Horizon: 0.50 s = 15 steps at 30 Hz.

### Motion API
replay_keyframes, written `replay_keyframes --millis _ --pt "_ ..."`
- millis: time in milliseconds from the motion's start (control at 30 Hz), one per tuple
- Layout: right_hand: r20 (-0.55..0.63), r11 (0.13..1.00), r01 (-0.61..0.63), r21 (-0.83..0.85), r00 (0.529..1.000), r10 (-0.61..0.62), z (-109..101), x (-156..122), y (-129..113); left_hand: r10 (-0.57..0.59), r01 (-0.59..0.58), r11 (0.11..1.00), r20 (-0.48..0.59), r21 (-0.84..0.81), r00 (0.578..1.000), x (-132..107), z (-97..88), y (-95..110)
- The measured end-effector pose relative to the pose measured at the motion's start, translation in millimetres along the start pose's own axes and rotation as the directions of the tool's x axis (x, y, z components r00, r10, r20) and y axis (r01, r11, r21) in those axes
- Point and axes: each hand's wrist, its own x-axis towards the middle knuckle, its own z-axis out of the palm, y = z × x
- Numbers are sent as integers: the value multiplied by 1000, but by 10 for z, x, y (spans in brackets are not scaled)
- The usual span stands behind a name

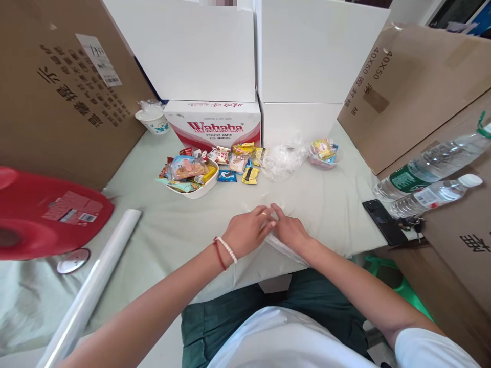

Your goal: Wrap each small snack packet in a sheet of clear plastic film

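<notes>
Over the near middle of the table, my left hand (pixel 249 231) and my right hand (pixel 290 231) meet with curled fingers, both closed on a thin clear plastic bag (pixel 286 249). Part of the bag trails below my right hand; the rest is hidden under the fingers. Beyond them lies a crumpled heap of clear plastic (pixel 284 159). A white bowl (pixel 205 190) full of wrapped snacks (pixel 187 167) stands to the left, with several small packets (pixel 250 175) beside it. Farther right is a clear bag of snacks (pixel 324 153).
A Wahaba-style red and white carton (pixel 215 122) stands at the back, between large cardboard boxes (pixel 69 76). On the left are a red jug (pixel 49 214) and a white roll (pixel 103 271). Water bottles (pixel 429 168) and a black phone (pixel 383 222) lie right. A paper cup (pixel 153 122) stands back left.
</notes>
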Motion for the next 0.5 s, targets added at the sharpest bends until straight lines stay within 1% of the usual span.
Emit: replay_keyframes --millis 67,133,200,267,300,367,433,500 --pt "-64 997 -23 78 998 28 16 23 75 -102 100 994 -50 -34 994 -138 82 -174" --pt "-120 972 -26 234 991 55 44 67 157 -219 216 975 -69 -48 973 -248 165 -322" --pt "-155 901 -32 433 982 109 66 128 239 -328 328 945 -69 -15 942 -334 250 -436" --pt "-167 798 -41 601 970 176 74 196 308 -414 416 908 -56 39 909 -404 336 -518" --pt "-166 744 -53 666 962 216 72 229 335 -439 442 895 -50 60 897 -436 379 -550" --pt "-147 639 -87 764 941 304 62 288 379 -457 461 884 -64 73 887 -497 466 -604" --pt "-123 543 -119 831 913 388 54 334 422 -450 459 887 -120 59 885 -554 546 -656" --pt "-114 472 -120 873 892 438 60 365 476 -439 454 890 -193 42 878 -605 610 -714"
